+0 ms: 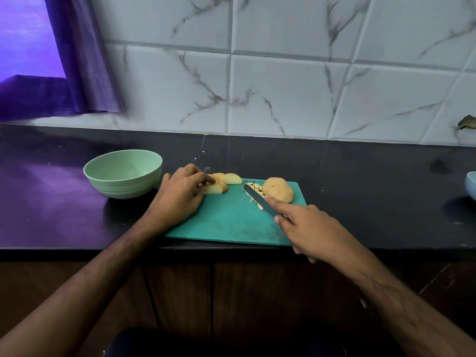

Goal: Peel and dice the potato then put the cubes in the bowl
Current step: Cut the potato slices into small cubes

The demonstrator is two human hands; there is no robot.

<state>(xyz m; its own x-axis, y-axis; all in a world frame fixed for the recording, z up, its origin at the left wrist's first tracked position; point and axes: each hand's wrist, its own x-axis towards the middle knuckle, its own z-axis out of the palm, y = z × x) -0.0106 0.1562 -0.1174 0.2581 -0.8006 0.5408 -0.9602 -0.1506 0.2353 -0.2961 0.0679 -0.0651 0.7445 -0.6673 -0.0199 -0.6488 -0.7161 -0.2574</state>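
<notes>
A teal cutting board lies on the dark counter. At its far left corner lie several potato slices, and my left hand pinches them with curled fingers. A potato half rests dome up at the board's far right, with small diced pieces beside it. My right hand grips a knife, index finger stretched along the blade, which lies against the diced pieces. The pale green bowl stands left of the board and looks empty.
A tiled wall runs behind the counter. A purple curtain hangs at the far left. The edge of a light blue bowl shows at the right border. The counter's front edge lies just below the board.
</notes>
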